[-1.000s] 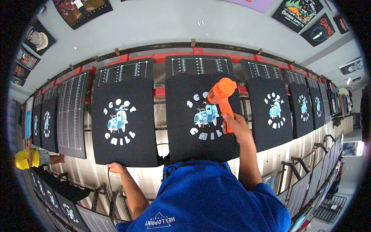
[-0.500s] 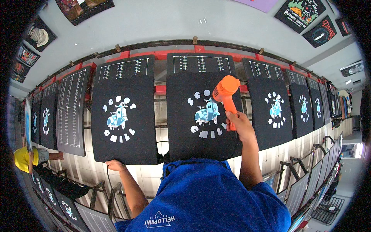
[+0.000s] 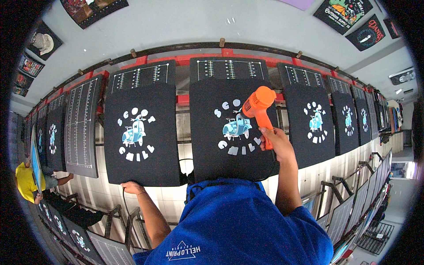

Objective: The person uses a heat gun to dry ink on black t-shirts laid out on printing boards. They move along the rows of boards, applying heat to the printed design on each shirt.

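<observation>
My right hand [image 3: 277,143] is wrapped round the handle of an orange heat gun [image 3: 261,106]. The heat gun is over a black shirt [image 3: 205,128] on the middle board, its front end pointing at the pale blue scooter print [image 3: 236,128] and hiding some of the white letters. At the near edge of the board to the left, my left hand [image 3: 131,187] is closed, with a black cord [image 3: 124,201] hanging down from it. On that board lies another black shirt [image 3: 163,163] with the same print.
More printed shirts [image 3: 304,145] lie on boards to the right. A bare grey board [image 3: 81,132] with white ruled marks stands on the left. Red and black rails [image 3: 183,99] run behind the boards. A person in yellow [image 3: 26,181] is at the far left, holding a blue-faced panel [image 3: 35,154].
The heat gun and my right hand have shifted very slightly. At the far left, the person's panel has come lower and nearer. My left hand stays at the board's edge.
</observation>
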`<action>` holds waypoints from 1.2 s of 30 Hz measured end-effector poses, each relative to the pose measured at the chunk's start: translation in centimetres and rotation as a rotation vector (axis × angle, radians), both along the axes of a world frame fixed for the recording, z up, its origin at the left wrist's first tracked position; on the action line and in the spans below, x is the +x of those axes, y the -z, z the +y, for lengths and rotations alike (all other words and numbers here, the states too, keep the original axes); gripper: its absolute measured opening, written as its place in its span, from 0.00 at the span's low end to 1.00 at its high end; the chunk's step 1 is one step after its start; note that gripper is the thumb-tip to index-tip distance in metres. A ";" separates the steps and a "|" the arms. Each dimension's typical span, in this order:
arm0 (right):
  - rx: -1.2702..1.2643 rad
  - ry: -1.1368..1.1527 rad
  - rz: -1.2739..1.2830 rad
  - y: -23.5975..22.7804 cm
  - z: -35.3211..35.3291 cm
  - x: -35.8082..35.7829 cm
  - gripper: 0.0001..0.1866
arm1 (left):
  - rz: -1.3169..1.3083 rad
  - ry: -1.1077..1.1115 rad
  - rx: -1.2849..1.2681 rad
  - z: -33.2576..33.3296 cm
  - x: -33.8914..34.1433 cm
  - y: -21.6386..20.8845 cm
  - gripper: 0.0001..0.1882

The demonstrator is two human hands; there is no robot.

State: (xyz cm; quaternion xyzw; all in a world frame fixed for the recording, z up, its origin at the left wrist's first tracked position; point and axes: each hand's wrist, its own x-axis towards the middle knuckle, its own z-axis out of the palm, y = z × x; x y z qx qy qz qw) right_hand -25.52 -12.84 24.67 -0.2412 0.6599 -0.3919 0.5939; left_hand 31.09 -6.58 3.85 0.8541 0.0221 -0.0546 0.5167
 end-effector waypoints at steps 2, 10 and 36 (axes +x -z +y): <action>-0.027 -0.007 0.015 0.3 0.4 0.4 0.14 | -0.013 0.017 0.060 -0.3 -0.2 0.1 0.32; 0.023 -0.022 0.016 -0.6 0.4 0.4 0.13 | -0.177 -0.054 -0.028 1.1 3.1 3.9 0.34; 0.054 -0.041 0.001 -1.3 3.6 -0.2 0.15 | -0.164 -0.049 -0.007 0.5 1.6 2.7 0.34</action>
